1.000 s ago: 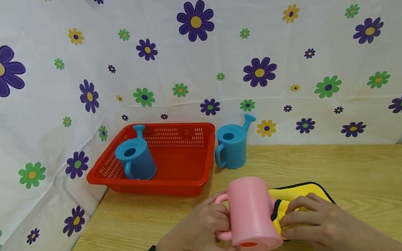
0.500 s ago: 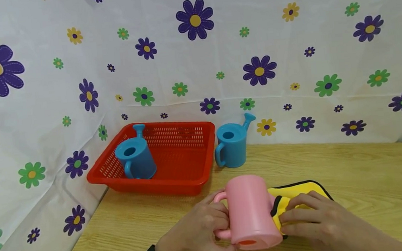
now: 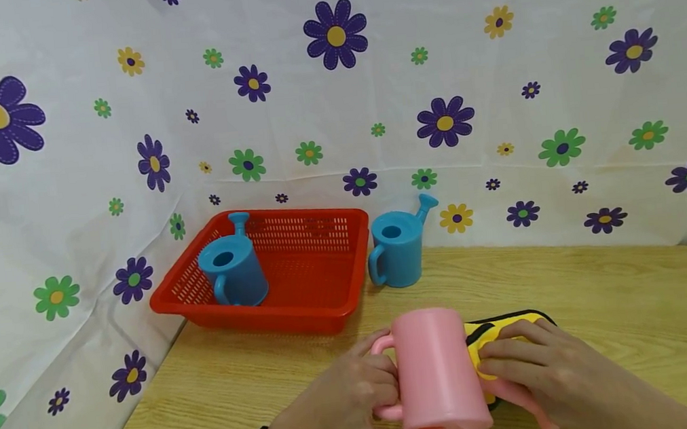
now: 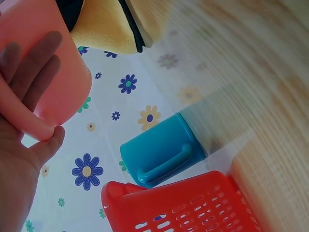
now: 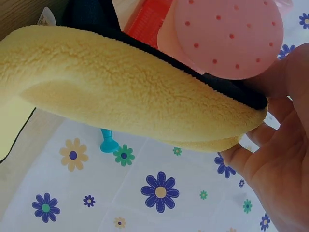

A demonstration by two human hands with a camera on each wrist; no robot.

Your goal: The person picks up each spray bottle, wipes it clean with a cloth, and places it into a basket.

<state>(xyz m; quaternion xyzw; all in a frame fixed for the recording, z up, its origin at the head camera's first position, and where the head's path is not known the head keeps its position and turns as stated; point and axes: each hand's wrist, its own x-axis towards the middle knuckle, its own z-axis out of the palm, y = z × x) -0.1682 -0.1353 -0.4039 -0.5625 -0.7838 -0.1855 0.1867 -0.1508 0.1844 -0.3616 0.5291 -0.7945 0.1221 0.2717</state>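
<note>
A pink watering can [image 3: 437, 370] is tipped over above the table's front, its base toward the back. My left hand [image 3: 350, 398] grips its handle [image 4: 19, 111], fingers wrapped through the loop. On the can's right side, my right hand [image 3: 548, 377] pinches a yellow cloth [image 5: 120, 87] with a black edge and keeps it against the can near the spout [image 3: 516, 400]. The spout points to the lower right, under the right hand. In the right wrist view, the cloth droops in front of the spout's round holed head [image 5: 229, 36]. Part of the cloth lies on the table.
Behind the hands, a red basket [image 3: 304, 320] holds a blue watering can [image 3: 238, 275]. Another blue watering can [image 3: 399, 254] stands upright just right of the basket. A white flowered sheet [image 3: 310, 108] hangs behind and left of the wooden table [image 3: 622, 313].
The pink can has moved slightly right and toward me. Its spout now shows below my right hand, where it was hidden before. The cloth has shifted along with the right fingers.
</note>
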